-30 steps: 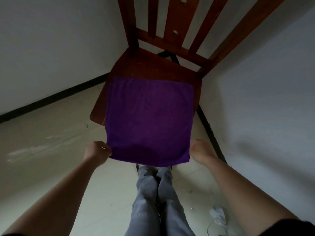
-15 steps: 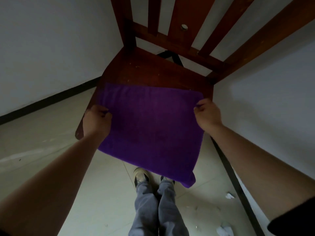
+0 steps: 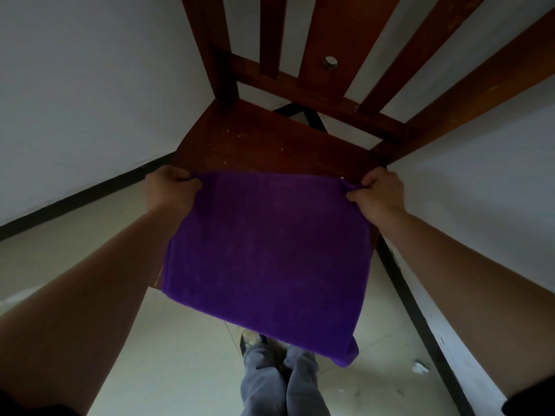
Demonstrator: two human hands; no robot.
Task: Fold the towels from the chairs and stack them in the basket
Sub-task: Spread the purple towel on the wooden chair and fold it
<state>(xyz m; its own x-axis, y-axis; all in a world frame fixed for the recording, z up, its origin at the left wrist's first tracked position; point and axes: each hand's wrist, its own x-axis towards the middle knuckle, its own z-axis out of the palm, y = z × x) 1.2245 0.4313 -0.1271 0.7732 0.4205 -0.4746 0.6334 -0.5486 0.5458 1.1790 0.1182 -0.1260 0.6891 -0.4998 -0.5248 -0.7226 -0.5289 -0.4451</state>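
From where I stood, the purple towel (image 3: 264,250) looked likely to slide off the chair (image 3: 270,145). Its near fold overhung the seat's front edge and the right corner drooped, so uneven pulling could skew the fold. The left hand (image 3: 168,193) pinched the far left corner with curled fingers. The right hand (image 3: 378,196) pinched the far right corner, mid-seat. I saw no basket.
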